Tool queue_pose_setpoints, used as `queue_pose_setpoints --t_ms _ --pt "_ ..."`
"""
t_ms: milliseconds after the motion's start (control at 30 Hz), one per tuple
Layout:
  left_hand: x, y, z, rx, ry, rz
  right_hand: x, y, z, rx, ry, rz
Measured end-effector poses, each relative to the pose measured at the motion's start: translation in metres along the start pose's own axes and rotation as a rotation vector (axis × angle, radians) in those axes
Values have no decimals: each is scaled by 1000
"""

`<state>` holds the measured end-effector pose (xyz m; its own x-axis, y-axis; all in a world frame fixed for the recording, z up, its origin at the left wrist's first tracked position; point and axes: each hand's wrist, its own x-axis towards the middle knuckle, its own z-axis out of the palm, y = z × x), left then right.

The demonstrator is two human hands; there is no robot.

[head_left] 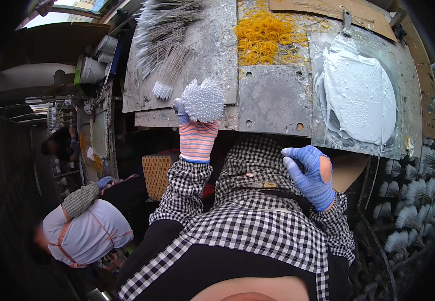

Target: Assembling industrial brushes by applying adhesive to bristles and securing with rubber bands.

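- The right hand [310, 175], in a blue glove, rests half-curled and empty on the checked lap.
- The left hand [193, 133], in a striped glove, grips a fanned bundle of white-tipped sticks [204, 99] at the near edge of the bench [272, 100].
- Beyond lie loose sticks [165, 40], yellow rubber bands [265, 35] and white paste [360, 98].
- The bundle looks dipped; binding it would call for a band.

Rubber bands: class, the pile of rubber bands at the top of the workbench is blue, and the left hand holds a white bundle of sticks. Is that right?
Not quite. In the head view the rubber bands are yellow, not blue. The left hand does hold the white bundle.
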<state>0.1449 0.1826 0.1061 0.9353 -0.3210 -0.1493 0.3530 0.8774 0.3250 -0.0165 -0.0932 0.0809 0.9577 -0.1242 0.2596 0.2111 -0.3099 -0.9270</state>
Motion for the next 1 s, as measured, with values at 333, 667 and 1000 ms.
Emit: queue_pose_setpoints --t_ms 333,667,1000 --pt "-3 -3 8 24 52 7 -2 4 5 15 24 -42" --pt "22 6 65 649 -237 399 91 -56 -41 -245 64 -502" --pt "197 116 175 823 -437 634 442 -188 -48 -1115 396 -935"
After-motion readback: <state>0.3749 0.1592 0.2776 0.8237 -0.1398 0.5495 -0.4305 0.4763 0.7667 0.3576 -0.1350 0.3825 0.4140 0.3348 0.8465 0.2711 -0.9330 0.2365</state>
